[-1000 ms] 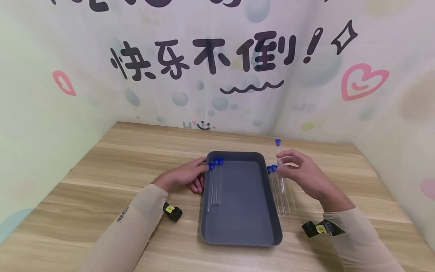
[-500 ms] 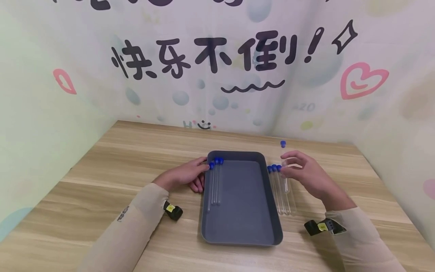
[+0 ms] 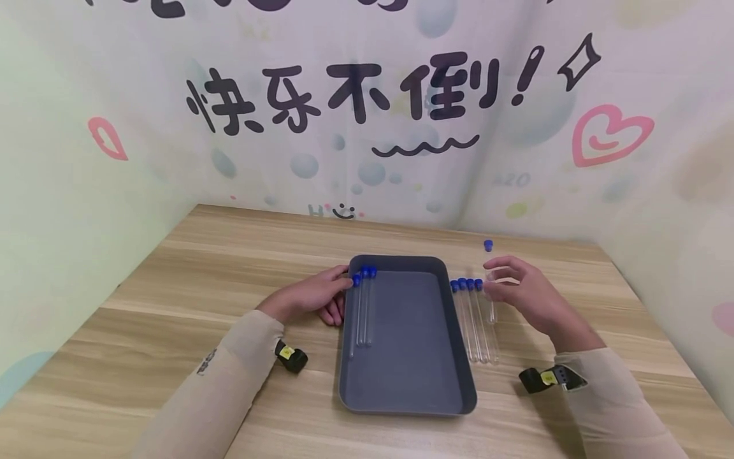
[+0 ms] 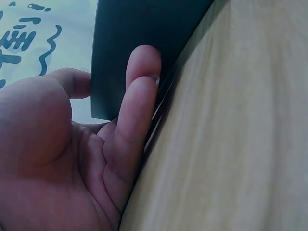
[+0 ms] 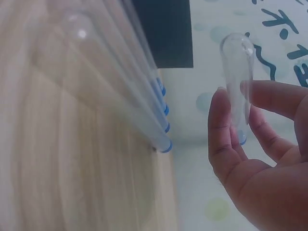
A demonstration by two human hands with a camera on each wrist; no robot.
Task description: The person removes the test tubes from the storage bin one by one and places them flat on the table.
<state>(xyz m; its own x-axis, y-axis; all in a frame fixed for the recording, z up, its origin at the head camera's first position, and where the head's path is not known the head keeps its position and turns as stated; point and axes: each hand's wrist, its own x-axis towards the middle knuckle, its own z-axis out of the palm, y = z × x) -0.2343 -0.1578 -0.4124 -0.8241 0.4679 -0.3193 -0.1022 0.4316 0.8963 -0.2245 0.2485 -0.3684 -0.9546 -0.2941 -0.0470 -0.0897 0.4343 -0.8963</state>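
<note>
One tube lifted beside the tray

My right hand (image 3: 518, 294) pinches a capped tube (image 3: 490, 280) above the counter (image 3: 229, 268), at 3 o'clock from the tray (image 3: 461, 357); I keep it level. My left hand (image 3: 312, 298), relaxed, touches the tray's rim.

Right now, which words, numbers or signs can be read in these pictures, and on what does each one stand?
"快乐不倒!" in big dark letters on the backdrop wall.
Dark letters at the wall's top edge: cut off, unreadable.
Faint mark by the pale bubbles on the wall, right: too blurred to read.
Print on the left sleeve: too small to read.
Yellow labels on the wrist straps: too small.
</note>
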